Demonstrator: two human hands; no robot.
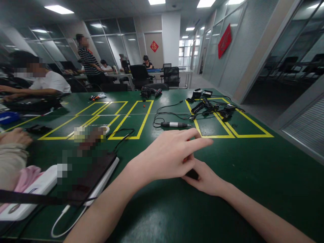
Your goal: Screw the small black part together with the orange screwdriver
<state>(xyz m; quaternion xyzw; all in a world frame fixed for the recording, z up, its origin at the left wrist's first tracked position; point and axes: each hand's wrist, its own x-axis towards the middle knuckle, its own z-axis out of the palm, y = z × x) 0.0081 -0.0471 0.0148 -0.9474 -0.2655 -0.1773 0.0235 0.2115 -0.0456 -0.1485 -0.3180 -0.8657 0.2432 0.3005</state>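
My left hand [172, 152] is in front of me over the table, its wrist bent and some fingers stretched to the right. Between its thumb and fingers a bit of red shows; the rest is hidden. Just below and touching it, my right hand [206, 177] is closed round a small dark object [192, 173], mostly covered by both hands. Beyond the hands lies an electric screwdriver [174, 125], black and silver, with its cord running back across the table.
Yellow tape [126, 137] marks boxes on the green table [253, 175]. Black parts and cables [210, 108] lie at right, with a power drill [157, 92] at back. A power strip [32, 199], a dark tablet-like device [93, 175] and another person's hand [15, 137] are at left.
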